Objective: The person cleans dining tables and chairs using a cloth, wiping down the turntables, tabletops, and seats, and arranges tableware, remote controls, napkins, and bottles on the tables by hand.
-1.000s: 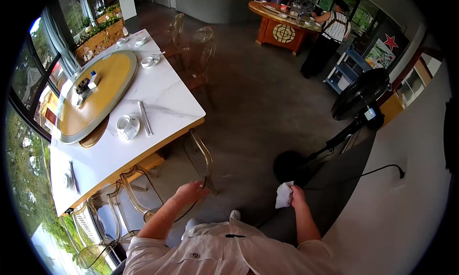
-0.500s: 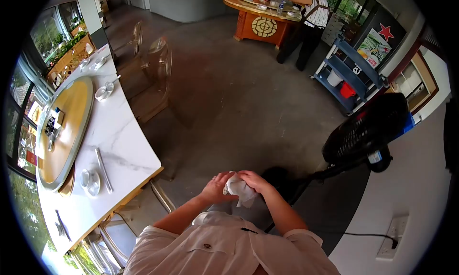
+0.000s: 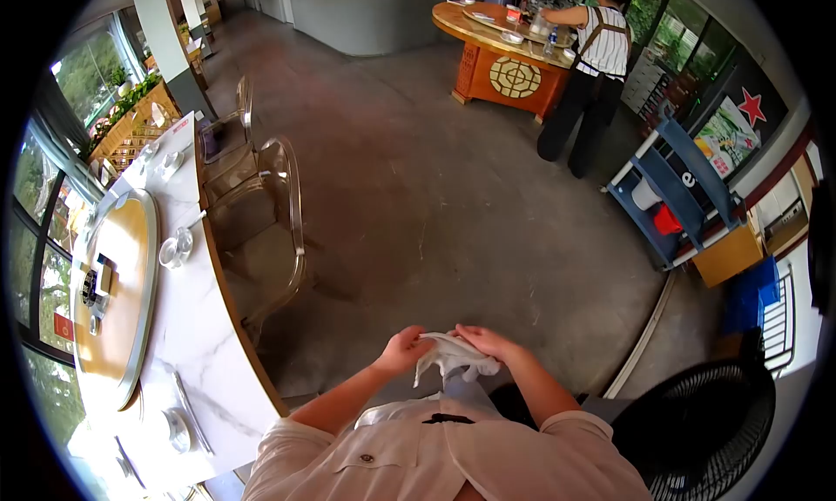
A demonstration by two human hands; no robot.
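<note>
The left bare hand (image 3: pixel 404 349) and the right bare hand (image 3: pixel 484 342) are both closed on one crumpled white cloth (image 3: pixel 451 356), which hangs between them, to the right of the white marble-patterned table (image 3: pixel 209 357). On this table is a round, yellowish-brown turntable with grey rim (image 3: pixel 122 327). A transparent curved-back chair (image 3: pixel 297 196) stands just beside the table; a round black fan (image 3: pixel 697 431) is well apart, farther right of it.

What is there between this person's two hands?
A crumpled white cloth: the left hand grips one end and the right hand the other, as the head camera's view shows.
</note>
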